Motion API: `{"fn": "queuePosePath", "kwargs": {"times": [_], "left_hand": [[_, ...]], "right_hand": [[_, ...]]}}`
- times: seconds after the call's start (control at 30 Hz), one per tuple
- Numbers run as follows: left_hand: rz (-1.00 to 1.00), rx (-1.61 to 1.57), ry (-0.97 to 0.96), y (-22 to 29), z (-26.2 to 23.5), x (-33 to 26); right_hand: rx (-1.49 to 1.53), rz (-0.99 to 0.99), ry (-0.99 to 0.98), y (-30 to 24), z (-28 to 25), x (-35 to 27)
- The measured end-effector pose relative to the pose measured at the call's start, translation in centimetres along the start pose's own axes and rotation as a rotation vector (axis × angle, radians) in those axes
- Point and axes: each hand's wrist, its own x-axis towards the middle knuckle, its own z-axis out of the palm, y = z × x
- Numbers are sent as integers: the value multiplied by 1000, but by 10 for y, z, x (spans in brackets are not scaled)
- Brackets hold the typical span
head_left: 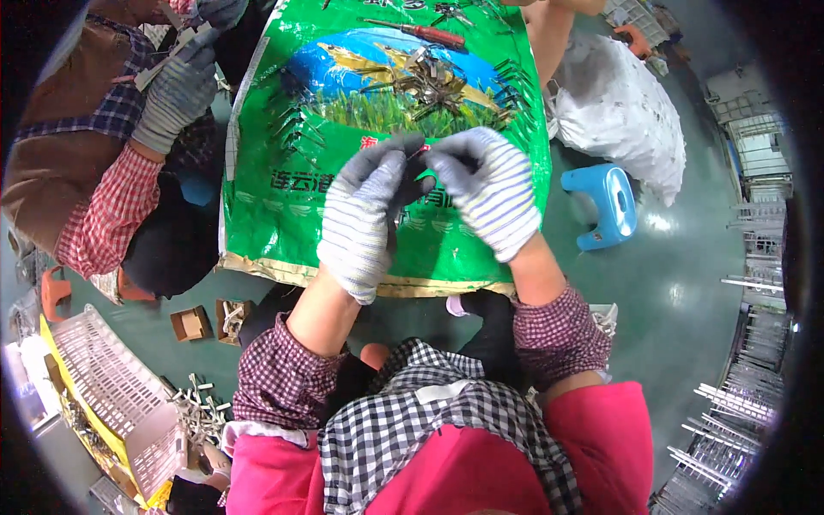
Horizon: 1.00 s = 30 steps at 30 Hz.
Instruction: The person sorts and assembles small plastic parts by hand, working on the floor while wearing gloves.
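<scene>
My left hand [356,219] and my right hand [498,190] wear striped white gloves with grey coated fingers. Both hover over the near part of a green printed sack [343,249] that covers the work surface. Fingertips of each are pinched together and come close to one another; whatever they grip is too small and dark to make out. Beyond them lies a pile of small metal pieces [436,84]. Similar thin metal pieces sit in a row along the left side [296,127] and along the right side [517,86]. A red-handled screwdriver [438,35] rests beyond the pile.
A co-worker's gloved hand [178,99] works at the left; another person's arm [549,39] reaches in at the far right. A blue stool [611,204] and a white sack [614,107] stand right. Small cardboard boxes [190,324] and a pale crate [116,378] are at lower left.
</scene>
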Motion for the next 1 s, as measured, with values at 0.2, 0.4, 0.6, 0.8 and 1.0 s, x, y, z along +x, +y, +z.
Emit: {"fn": "queuePosePath", "kwargs": {"times": [0.2,0.4,0.6,0.8,1.0], "left_hand": [[108,79,69,4,-7,-2],[171,153,62,8,-9,-3],[121,-13,-23,11,-13,-2],[41,-46,-52,18,-16,-4],[87,137,-100,17,-20,-10]], "right_hand": [[544,152,-153,-9,5,-7],[358,80,-161,-10,18,-4],[96,-143,-70,-3,27,1],[125,-137,-50,1,31,2],[125,-49,-43,1,33,1]]}}
